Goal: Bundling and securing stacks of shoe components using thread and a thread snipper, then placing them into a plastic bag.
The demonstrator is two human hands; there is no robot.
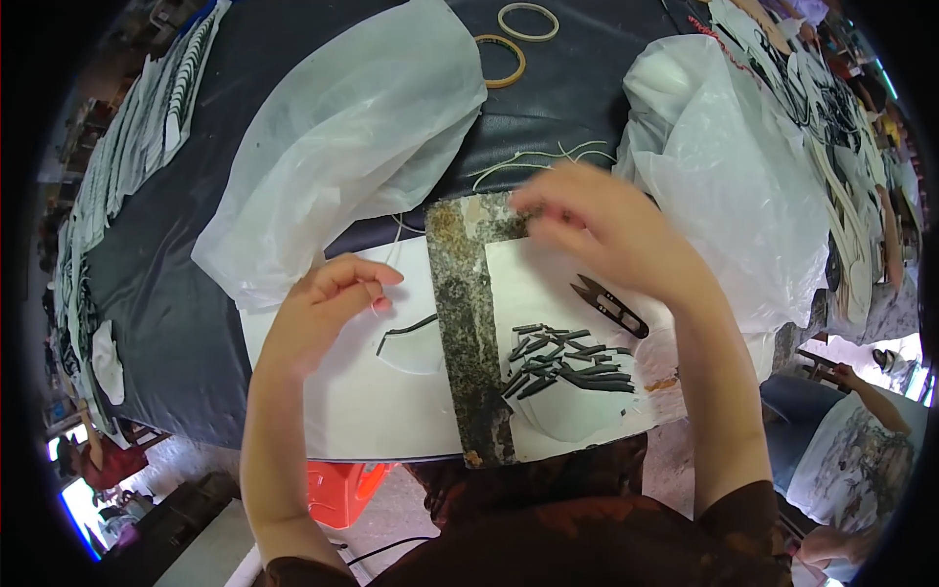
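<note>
My left hand (337, 298) is over the left part of the white board (362, 411), thumb and fingers drawn together on a thin white cord (393, 252). Below it lies a white curved piece with a black strip (406, 330) along its upper edge. My right hand (606, 225), blurred by motion, is over the far end of a mottled dark bar (455, 293); whether it holds anything is unclear. Black thread snips (611, 305) lie on the board below my right wrist. Nearer to me is a heap of short black strips (562, 362).
White translucent plastic bags stand left (342, 127) and right (704, 166) on the black-covered table (156, 293). Two tape rings (504, 62) and pale cords (533, 157) lie at the back. Stacked strips (137, 147) line the far left. A red stool (342, 489) is below; other people sit around.
</note>
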